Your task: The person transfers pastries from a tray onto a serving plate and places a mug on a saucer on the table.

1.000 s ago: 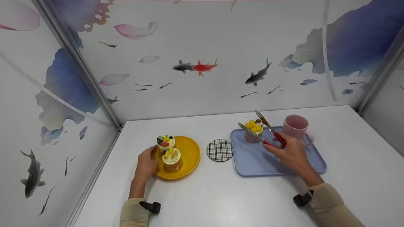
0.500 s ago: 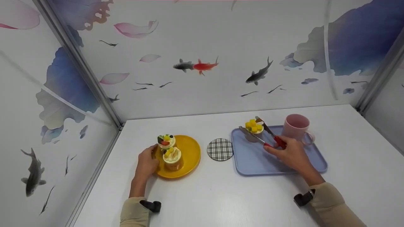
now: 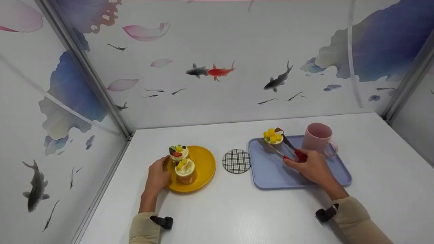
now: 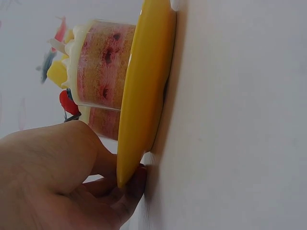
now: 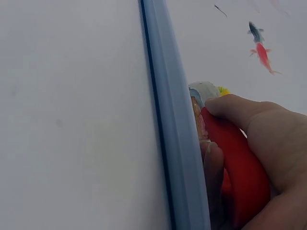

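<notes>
My left hand (image 3: 158, 177) pinches the left rim of a yellow plate (image 3: 206, 166), thumb above and fingers below in the left wrist view. Two dessert cups stand on the plate: a front cup (image 3: 185, 172) with cream and yellow fruit, and a rear cup (image 3: 178, 153) with mixed fruit. My right hand (image 3: 312, 166) grips the red handles of metal tongs (image 3: 300, 154). The tongs' arms straddle a third dessert cup (image 3: 273, 136), topped with yellow cubes, at the back left of a blue tray (image 3: 281, 179). Whether the tips touch the cup cannot be told.
A pink mug (image 3: 316, 138) stands on the tray's back right, close behind my right hand. A round plaid coaster (image 3: 236, 161) lies between plate and tray, near the tray's left edge. Printed wall panels (image 3: 237, 40) border the white table (image 3: 220, 213).
The tongs have come down from above the third dessert cup to around its sides, their arms now lower and closer together. My left hand and the plate stay where they were.
</notes>
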Available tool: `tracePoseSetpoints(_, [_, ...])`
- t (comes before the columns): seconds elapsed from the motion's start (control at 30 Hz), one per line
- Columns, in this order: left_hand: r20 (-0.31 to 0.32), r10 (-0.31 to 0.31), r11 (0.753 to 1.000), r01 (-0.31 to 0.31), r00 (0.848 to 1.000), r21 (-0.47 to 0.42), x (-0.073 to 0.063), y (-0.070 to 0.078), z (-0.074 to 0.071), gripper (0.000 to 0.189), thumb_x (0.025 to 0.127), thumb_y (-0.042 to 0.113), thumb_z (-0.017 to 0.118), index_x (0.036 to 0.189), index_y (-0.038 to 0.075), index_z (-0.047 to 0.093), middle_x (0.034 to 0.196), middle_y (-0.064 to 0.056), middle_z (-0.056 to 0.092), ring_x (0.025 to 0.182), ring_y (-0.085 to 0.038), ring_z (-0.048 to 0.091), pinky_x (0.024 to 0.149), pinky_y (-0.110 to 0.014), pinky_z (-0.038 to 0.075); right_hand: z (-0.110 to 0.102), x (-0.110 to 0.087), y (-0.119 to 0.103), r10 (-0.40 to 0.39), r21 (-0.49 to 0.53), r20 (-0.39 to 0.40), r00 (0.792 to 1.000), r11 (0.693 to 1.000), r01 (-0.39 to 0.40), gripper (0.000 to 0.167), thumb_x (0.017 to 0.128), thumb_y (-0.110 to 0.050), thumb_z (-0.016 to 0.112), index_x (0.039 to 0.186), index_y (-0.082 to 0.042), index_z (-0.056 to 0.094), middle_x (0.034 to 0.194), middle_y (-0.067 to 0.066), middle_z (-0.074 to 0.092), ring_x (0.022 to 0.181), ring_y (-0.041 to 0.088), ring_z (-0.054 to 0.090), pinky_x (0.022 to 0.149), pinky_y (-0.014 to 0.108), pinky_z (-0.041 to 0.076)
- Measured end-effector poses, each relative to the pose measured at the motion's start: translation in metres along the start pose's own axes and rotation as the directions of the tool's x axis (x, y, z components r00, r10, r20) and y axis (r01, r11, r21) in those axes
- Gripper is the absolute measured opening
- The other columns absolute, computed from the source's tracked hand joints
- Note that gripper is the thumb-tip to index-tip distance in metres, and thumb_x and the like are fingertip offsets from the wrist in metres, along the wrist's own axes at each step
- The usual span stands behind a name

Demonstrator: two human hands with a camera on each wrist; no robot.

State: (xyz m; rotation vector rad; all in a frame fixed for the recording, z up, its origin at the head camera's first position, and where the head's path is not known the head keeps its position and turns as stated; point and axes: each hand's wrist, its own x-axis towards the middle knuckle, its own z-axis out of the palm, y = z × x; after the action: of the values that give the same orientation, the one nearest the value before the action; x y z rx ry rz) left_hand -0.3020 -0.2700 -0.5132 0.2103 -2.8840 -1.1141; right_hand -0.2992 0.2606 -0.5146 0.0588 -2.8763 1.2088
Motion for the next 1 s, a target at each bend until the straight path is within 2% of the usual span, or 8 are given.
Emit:
tracePoseSetpoints(0.23, [0.006,-0.012,1.0,0.012,1.0,-0.015,-0.0005,0.0003,0.0,0.068,0.093,-0.017,0.052,0.16,-0.007,0.045,0.165,-0.03,0.047,0.157,-0.047,0.042,0.131,-0.059,0.034,0.0015,0.0003,0.0022,0.025,0.004,0.016,1.0,1.0,-0.025,0.08,0.082,-0.062,0.088,0.131,-0.002,0.07,0.082,0.009,0.06,0.075,0.024,0.06,0.055,0.024,0.044])
tracePoseSetpoints(0.53, [0.004,-0.017,0.999,0.017,1.0,-0.028,-0.0014,-0.001,-0.0004,0.067,0.095,-0.015,0.051,0.16,-0.006,0.045,0.165,-0.029,0.047,0.158,-0.046,0.041,0.131,-0.058,0.034,0.0038,-0.0008,0.0025,0.029,0.018,0.03,0.999,0.999,-0.03,0.072,0.09,-0.05,0.085,0.139,-0.001,0.068,0.104,0.014,0.064,0.093,0.027,0.058,0.062,0.024,0.049])
tracePoseSetpoints(0.77, [-0.005,0.008,1.0,-0.008,1.0,-0.027,-0.001,-0.0032,-0.0005,0.068,0.092,-0.016,0.051,0.159,-0.007,0.047,0.163,-0.03,0.05,0.156,-0.047,0.044,0.13,-0.059,0.036,0.0048,-0.0014,0.0041,0.011,0.014,0.011,1.0,1.0,-0.011,0.068,0.091,-0.048,0.085,0.138,-0.002,0.07,0.105,0.015,0.064,0.1,0.029,0.057,0.064,0.024,0.048])
tracePoseSetpoints(1.0, [-0.003,0.003,1.0,-0.003,1.0,-0.02,0.0006,-0.0023,0.0,0.067,0.092,-0.016,0.052,0.159,-0.007,0.047,0.162,-0.03,0.05,0.155,-0.046,0.045,0.129,-0.058,0.037,0.0025,-0.0016,0.0036,0.012,0.02,0.017,1.0,1.0,-0.012,0.069,0.091,-0.051,0.084,0.138,-0.002,0.07,0.107,0.014,0.065,0.101,0.029,0.057,0.065,0.025,0.047])
